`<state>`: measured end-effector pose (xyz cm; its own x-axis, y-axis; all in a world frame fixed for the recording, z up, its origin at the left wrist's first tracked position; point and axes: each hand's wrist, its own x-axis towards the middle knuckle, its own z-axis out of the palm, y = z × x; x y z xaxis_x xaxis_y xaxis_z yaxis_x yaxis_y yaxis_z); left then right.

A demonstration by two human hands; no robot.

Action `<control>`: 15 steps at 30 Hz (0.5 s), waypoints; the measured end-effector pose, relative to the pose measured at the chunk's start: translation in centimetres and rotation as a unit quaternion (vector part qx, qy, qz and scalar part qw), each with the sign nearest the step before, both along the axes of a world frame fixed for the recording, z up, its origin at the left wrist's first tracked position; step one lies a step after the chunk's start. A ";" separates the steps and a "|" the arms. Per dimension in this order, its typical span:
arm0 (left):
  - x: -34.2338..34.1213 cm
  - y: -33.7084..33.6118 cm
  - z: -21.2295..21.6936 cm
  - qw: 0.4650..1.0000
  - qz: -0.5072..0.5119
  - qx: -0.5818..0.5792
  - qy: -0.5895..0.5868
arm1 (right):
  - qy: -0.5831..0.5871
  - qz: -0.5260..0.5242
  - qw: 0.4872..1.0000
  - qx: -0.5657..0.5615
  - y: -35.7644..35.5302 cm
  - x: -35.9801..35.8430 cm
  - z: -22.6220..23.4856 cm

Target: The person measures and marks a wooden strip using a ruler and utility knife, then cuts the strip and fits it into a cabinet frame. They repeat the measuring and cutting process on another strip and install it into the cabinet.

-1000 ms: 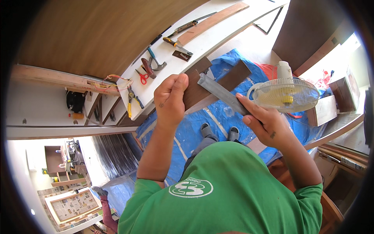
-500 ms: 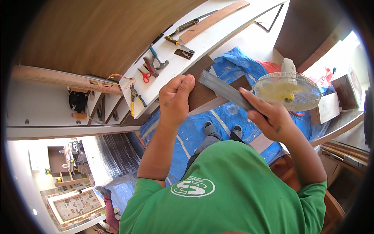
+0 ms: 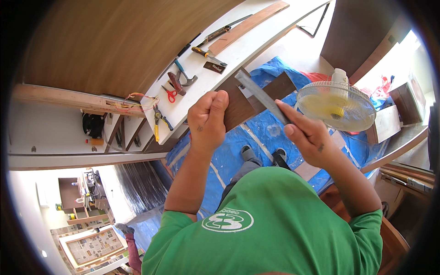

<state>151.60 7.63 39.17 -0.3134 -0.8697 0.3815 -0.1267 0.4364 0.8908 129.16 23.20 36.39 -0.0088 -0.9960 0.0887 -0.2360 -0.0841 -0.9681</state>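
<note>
My left hand (image 3: 207, 120) is closed around the near left edge of a dark brown wood panel (image 3: 237, 110), thumb on top. The panel is held up above the floor, and a second dark brown section (image 3: 280, 90) shows beyond the tool; I cannot tell whether it is the same piece. My right hand (image 3: 308, 135) grips the near end of a long grey metal file (image 3: 260, 95), fingers along its side. The file slants across the panel, its far end near the panel's far edge. Whether it touches the wood cannot be made out.
On the white counter (image 3: 187, 104) lie a claw hammer (image 3: 187, 75), red scissors (image 3: 169, 94), yellow-handled pliers (image 3: 157, 123), a chisel-like tool (image 3: 208, 56) and a wood strip (image 3: 250, 26). A fan (image 3: 337, 105) stands at the right. Blue sheeting (image 3: 270, 135) covers the floor. Another person's leg (image 3: 132, 250) shows lower left.
The file has turned steeper, its far end moving away from me. My right hand has shifted slightly left. My left hand keeps its grip on the panel.
</note>
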 end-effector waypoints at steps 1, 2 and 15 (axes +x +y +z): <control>-0.1 -0.2 0.1 1.000 0.010 -0.002 0.013 | -0.005 -0.001 0.999 0.038 0.2 0.2 -0.2; -0.1 -0.5 0.3 0.999 0.022 -0.005 0.026 | -0.014 0.009 0.998 0.053 0.6 0.5 -0.5; -0.2 -1.1 0.1 0.991 0.050 -0.124 0.013 | -0.053 0.042 0.993 0.100 1.0 1.3 -1.6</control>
